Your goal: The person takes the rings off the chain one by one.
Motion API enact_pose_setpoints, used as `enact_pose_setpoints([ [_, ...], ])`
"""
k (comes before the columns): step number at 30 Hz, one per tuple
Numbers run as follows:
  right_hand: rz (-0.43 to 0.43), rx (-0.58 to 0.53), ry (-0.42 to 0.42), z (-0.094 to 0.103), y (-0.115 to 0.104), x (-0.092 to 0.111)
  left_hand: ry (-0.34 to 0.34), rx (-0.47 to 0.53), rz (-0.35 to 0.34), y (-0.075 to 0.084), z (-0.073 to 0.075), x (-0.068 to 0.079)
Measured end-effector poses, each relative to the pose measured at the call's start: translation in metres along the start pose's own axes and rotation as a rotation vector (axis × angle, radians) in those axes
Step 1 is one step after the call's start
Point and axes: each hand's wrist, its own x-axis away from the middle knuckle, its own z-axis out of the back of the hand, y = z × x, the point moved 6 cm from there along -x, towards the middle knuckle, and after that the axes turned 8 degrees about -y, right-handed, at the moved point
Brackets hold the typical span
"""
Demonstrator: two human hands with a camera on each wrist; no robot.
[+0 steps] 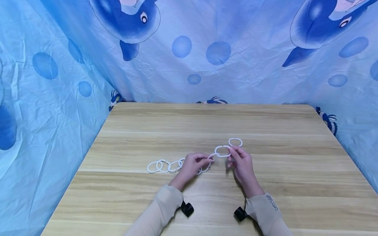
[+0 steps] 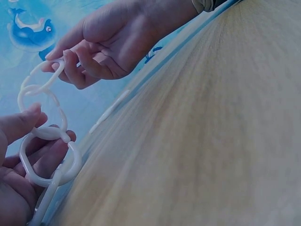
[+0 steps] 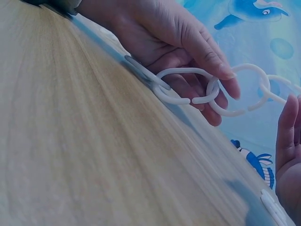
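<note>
A chain of white oval plastic links (image 1: 169, 167) lies on the wooden table, left of and partly behind my left hand (image 1: 192, 165). That hand pinches one link between thumb and fingers, with several links hanging from it in the left wrist view. My right hand (image 1: 242, 164) pinches the end link (image 2: 60, 70), which is raised off the table and joined to the link running to the left hand. In the right wrist view, small gaps show in the links (image 3: 183, 70). A separate white link (image 1: 229, 142) lies on the table just beyond the right hand.
The wood-grain table (image 1: 280, 173) spreads around both hands. A blue curtain (image 1: 254, 82) with dolphin prints hangs at the back and sides, meeting the table's edges. Small black devices (image 1: 187, 209) sit at both wrists, below the beige sleeves (image 1: 166, 198).
</note>
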Motion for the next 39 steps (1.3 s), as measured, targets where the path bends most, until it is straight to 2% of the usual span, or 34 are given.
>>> enact_pose_setpoints([
  [5,-0.003,-0.003,0.017,0.0011,0.0007,-0.0003,0.032,-0.033,-0.026,0.002,0.0029,0.0004],
  [16,0.013,-0.014,0.04,0.0028,0.001,-0.0004,0.063,-0.099,-0.034,0.0049,0.0047,0.0026],
  [29,-0.065,0.041,0.087,0.0045,0.005,-0.0016,0.087,0.005,-0.053,0.0035,0.0063,0.0021],
  [39,-0.142,0.12,0.061,0.0014,0.0094,-0.0023,0.106,0.04,-0.046,0.0035,0.0081,0.0026],
])
